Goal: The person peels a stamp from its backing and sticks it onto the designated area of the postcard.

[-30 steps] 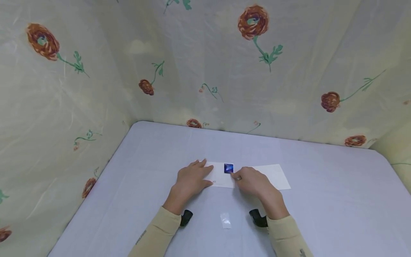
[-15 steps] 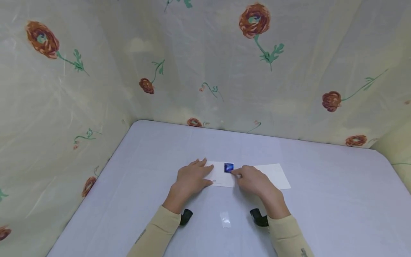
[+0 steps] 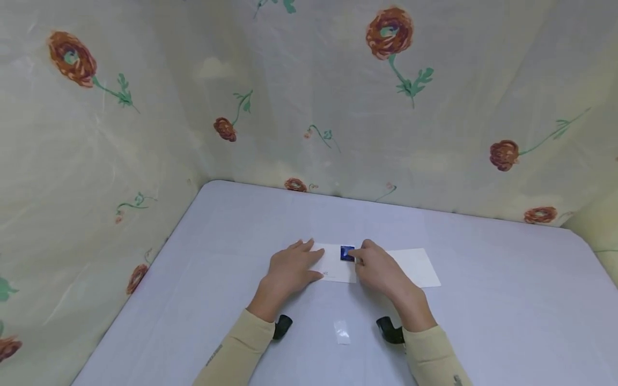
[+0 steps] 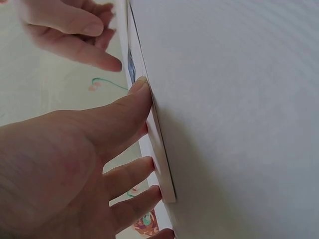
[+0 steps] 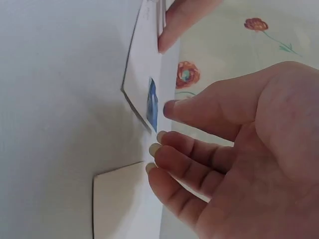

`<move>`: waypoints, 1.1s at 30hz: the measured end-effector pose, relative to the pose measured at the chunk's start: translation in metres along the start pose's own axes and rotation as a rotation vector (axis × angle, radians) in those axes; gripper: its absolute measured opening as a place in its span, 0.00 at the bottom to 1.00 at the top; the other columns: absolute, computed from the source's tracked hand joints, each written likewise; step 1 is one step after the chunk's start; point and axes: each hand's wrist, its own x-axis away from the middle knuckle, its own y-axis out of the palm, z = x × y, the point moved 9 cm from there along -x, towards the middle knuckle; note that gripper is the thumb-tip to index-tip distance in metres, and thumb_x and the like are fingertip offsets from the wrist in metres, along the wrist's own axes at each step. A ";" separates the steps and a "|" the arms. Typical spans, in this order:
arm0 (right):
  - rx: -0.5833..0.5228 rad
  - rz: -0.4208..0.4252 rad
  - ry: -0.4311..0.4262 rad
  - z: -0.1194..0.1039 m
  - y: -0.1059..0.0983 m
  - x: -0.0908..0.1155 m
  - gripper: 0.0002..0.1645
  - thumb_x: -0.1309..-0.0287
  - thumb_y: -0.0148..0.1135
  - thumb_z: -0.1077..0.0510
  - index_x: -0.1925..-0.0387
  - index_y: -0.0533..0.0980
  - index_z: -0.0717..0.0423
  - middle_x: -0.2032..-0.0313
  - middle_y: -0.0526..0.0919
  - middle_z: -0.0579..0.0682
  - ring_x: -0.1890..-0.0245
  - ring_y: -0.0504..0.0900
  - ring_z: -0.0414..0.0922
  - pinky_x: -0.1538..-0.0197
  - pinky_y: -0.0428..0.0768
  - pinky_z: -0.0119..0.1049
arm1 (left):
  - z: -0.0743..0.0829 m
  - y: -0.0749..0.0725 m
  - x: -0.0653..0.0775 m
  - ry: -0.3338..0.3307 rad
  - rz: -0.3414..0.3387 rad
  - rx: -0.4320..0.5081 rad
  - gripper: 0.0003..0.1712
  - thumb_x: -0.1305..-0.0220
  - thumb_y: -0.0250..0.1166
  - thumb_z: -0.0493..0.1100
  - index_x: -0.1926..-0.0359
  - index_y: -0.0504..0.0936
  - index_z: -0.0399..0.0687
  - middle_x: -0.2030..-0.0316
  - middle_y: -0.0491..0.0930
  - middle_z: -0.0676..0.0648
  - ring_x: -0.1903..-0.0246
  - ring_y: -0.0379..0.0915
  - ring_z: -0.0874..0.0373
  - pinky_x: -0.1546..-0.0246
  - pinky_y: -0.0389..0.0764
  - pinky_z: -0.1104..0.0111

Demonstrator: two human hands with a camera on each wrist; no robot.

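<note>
A white envelope lies flat on the table, with a small blue stamp at its upper right corner. My left hand rests on the envelope's left part, fingers spread and thumb at the lower edge, also along the edge in the left wrist view. My right hand reaches in from the right, index finger extended over the stamp and the other fingers bent. In the right wrist view the stamp shows a raised, glossy surface near the right hand's fingertips. The right hand holds nothing visible.
A second white envelope or card lies to the right, partly behind the right hand. Nearer the front is a small clear plastic piece. Dark devices sit at both wrists. A flowered curtain hangs along the table's back and left sides.
The right index fingertip has moved from the stamp's lower right edge up onto its face. The left hand keeps its place on the envelope. The head view has shifted slightly.
</note>
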 end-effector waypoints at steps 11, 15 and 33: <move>0.182 0.046 -0.047 -0.005 0.000 0.005 0.28 0.39 0.48 0.67 0.37 0.74 0.61 0.31 0.70 0.61 0.30 0.66 0.64 0.34 0.68 0.64 | 0.004 0.004 -0.004 0.016 -0.008 -0.039 0.35 0.35 0.64 0.61 0.29 0.69 0.65 0.25 0.62 0.51 0.25 0.58 0.51 0.32 0.70 0.55; 0.189 -0.028 -0.034 -0.005 0.005 0.008 0.29 0.39 0.48 0.66 0.35 0.73 0.62 0.30 0.69 0.60 0.28 0.62 0.66 0.33 0.65 0.66 | 0.003 0.007 -0.004 0.016 -0.009 -0.034 0.34 0.35 0.64 0.60 0.29 0.69 0.65 0.25 0.62 0.52 0.25 0.57 0.51 0.32 0.70 0.55; 0.214 -0.083 -0.042 -0.006 0.015 0.010 0.32 0.40 0.51 0.65 0.33 0.70 0.59 0.28 0.67 0.56 0.25 0.58 0.63 0.29 0.57 0.68 | -0.002 0.002 -0.001 0.022 -0.002 -0.030 0.35 0.35 0.63 0.61 0.29 0.69 0.64 0.25 0.61 0.51 0.25 0.57 0.51 0.32 0.70 0.55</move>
